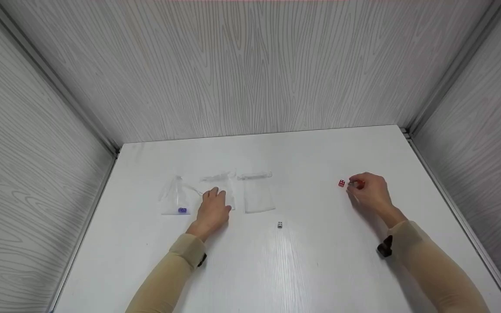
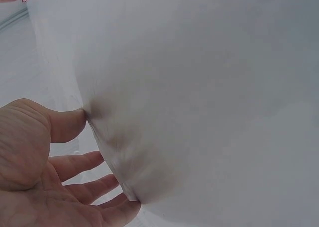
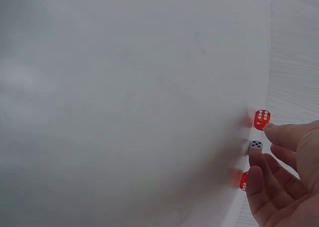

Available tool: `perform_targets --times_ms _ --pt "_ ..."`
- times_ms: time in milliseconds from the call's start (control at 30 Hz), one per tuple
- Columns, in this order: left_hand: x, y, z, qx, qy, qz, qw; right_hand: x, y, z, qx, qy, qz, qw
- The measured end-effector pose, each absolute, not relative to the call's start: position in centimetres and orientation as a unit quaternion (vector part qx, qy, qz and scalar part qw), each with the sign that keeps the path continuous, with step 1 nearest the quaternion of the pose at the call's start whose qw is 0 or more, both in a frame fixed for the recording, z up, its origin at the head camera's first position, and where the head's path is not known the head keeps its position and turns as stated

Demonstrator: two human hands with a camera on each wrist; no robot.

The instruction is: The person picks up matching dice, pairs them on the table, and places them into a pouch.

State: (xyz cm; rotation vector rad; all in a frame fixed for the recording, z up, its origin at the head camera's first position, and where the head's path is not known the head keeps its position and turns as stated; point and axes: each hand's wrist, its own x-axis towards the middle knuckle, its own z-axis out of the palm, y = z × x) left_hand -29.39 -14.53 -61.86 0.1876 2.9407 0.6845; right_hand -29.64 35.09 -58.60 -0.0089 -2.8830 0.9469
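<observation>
Two red dice (image 3: 262,119) and one white die (image 3: 255,146) sit on the worktop (image 1: 242,265) by the half-curled right hand (image 1: 371,192), grip unclear. Only the head view shows another white die (image 1: 279,224) and two blue dice (image 1: 182,210) in one of three bags (image 1: 259,198); the loosely spread left hand (image 1: 213,214) overlies another.

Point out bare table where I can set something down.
Bare table lies between the rightmost bag and the leftmost red die, and in front of the lone white die, between the sleeves. Crowded: around the left hand, with two more bags, and the right hand, among dice.
</observation>
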Motion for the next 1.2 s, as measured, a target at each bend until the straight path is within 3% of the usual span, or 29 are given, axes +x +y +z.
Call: perform_targets --times_ms 167,800,1200 --pt "-28.3 -13.9 -59.9 0.051 0.974 0.207 0.073 -29.9 34.9 -58.6 -0.001 -0.95 0.308 0.053" --pt "-28.6 -14.3 -60.4 0.067 0.972 0.216 0.061 -29.7 34.4 -58.6 0.007 -0.951 0.305 0.055" --pt "-28.3 -13.8 -59.9 0.054 0.975 0.204 0.073 -27.0 26.0 -58.1 0.135 -0.922 0.362 0.029"
